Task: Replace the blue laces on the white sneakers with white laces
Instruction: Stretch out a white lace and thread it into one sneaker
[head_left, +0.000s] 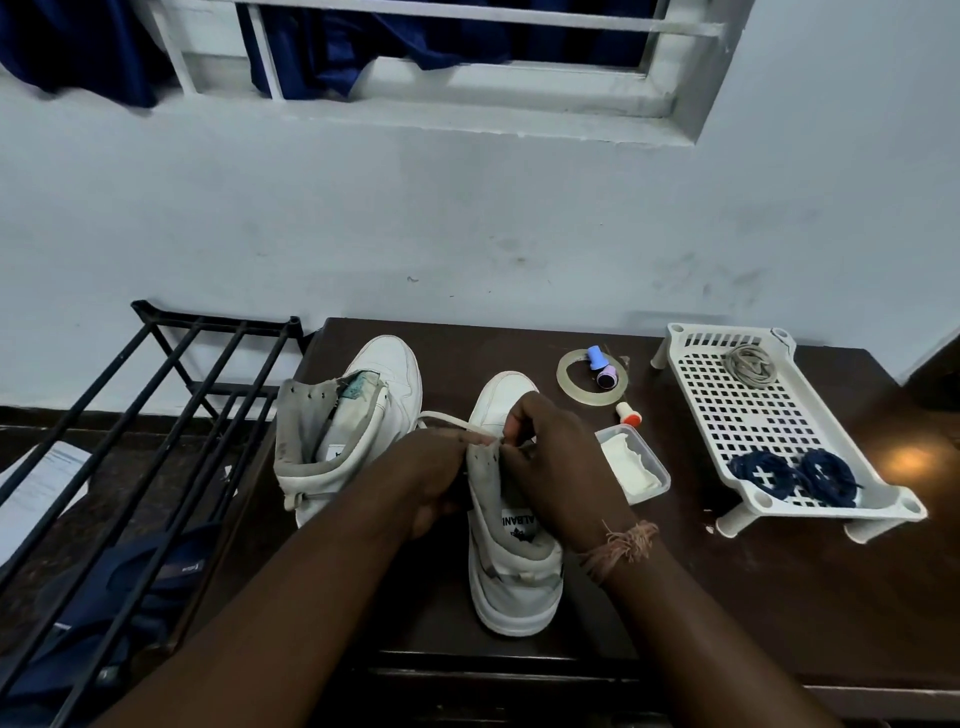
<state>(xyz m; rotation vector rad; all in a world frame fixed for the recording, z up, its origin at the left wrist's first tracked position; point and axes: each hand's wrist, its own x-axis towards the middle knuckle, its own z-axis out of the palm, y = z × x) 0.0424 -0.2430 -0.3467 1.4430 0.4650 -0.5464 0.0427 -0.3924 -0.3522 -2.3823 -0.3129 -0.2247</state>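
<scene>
Two white high-top sneakers on dark table; near sneaker (511, 551) unlaced at top, white lace (447, 420) looping off its eyelets. Right hand (556, 467) pinches lace at the eyelet row. Left hand (431, 483) curls around shoe's side, bracing. Blue laces (795, 475) coiled in tray (696, 415).

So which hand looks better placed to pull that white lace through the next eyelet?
Probably the right hand: its fingertips pinch at the eyelet row of the near sneaker. The left hand holds the white lace taut beside it.
</scene>
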